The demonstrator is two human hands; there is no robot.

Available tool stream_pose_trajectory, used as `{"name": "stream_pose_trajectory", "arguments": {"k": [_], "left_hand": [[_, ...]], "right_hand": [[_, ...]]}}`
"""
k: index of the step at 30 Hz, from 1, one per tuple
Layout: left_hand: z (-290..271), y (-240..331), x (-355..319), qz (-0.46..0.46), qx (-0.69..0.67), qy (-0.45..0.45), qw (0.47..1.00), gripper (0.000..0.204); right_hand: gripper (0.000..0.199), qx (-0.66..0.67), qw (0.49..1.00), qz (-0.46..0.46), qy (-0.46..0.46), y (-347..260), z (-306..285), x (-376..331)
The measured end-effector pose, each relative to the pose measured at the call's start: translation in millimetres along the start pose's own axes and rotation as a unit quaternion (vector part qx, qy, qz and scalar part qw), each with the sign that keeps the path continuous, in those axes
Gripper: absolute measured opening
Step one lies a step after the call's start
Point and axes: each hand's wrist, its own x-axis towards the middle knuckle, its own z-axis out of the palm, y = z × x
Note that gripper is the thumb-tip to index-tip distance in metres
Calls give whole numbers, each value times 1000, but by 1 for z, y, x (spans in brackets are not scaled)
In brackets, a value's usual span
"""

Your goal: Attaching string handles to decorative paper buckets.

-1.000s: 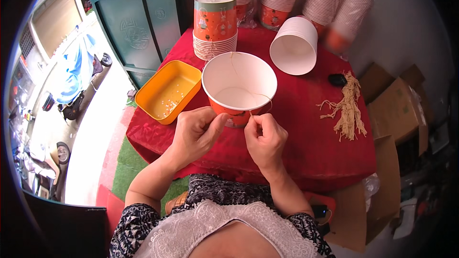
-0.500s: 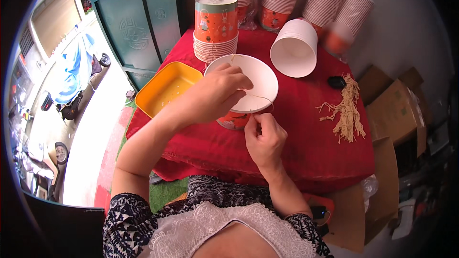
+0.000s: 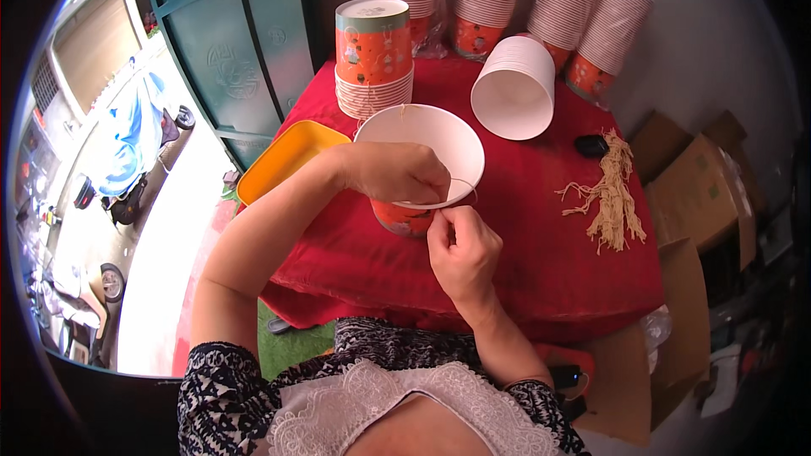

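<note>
Red-covered bench (image 3: 541,262) carries all items. Stacks of paper cups (image 3: 507,0) line the rear edge; a yellow tray (image 3: 283,156) sits at the left edge. A large paper bowl (image 3: 420,165), white inside and orange outside, stands upright at centre front. Left hand (image 3: 397,173) reaches into the bowl, fingers clenched on a thin string (image 3: 463,183). Right hand (image 3: 460,249), just outside the near wall, has its fingers pinched on the same string. A bundle of strings (image 3: 612,194) lies to the right.

Orange paper bowl (image 3: 420,171) with white inside, upright on red cloth; thin pale string (image 3: 463,185) at its near rim.
</note>
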Motion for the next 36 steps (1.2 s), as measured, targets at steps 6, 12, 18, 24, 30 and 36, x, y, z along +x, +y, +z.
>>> {"name": "stream_pose_trajectory", "arguments": {"k": [6,12,18,24,30,36], "left_hand": [[2,1,0,-29,-15,19,999,19],[4,4,-5,-57,19,65,996,17],[8,9,-10,-50,56,115,991,16],[9,25,-12,-77,80,161,981,13],[32,12,6,-124,278,226,925,11],[84,-27,27,-140,365,243,888,14]], "right_hand": [[14,4,999,23,-42,0,-12,2],[31,5,988,32,-152,3,-48,24],[25,-48,956,-112,-268,19,-57,58],[11,-88,931,-278,-220,39,-41,65],[14,-155,916,-350,-122,75,-11,61],[14,-160,913,-342,-156,105,6,29]]}}
